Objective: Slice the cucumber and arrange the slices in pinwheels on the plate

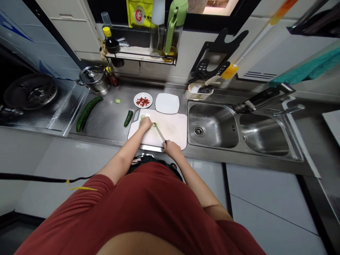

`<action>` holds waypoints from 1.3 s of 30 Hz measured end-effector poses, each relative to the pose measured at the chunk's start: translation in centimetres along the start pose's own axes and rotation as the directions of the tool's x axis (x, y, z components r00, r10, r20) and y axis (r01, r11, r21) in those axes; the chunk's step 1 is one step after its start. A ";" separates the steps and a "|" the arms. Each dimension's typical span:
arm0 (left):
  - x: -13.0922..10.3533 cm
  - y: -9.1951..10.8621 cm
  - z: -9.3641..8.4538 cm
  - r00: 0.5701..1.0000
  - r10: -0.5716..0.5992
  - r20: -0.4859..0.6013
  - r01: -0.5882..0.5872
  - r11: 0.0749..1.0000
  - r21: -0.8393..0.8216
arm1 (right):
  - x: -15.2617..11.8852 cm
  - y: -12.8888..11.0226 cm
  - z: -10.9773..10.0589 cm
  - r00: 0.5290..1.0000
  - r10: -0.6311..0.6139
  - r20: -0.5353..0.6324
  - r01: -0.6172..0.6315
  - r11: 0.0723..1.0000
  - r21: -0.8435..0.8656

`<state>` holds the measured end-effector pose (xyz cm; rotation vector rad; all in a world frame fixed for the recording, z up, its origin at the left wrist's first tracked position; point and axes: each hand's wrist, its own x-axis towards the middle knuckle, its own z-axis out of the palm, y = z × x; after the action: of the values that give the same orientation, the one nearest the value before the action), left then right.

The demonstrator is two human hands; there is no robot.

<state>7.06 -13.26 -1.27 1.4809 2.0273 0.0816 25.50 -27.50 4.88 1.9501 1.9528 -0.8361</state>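
Red shirt (148, 198) is filling near view. R hand (172, 148) is gripping knife (160, 133) tight by handle; blade tip is touching or nearly touching cuke slice (154, 124) on white bd (172, 129). L hand (145, 124) is hovering/resting over bd's L side, beside cuke slices (142, 117); grip width unclear, can't tell.

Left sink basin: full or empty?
Left basin: no standing water. Its steel bottom and drain show plainly, with only small wet spots near the back left.

The board (174, 129) lies open at right, plates (167, 103) blocking its far side.
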 end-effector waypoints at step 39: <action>-1.0 0.6 -0.9 1.000 0.000 0.006 0.000 1.000 0.015 | -0.6 0.4 0.2 1.000 -0.002 0.013 0.002 1.000 -0.010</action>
<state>7.26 -13.65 0.13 1.4894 2.0275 0.0622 25.92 -28.16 4.94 1.9318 1.9485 -0.8356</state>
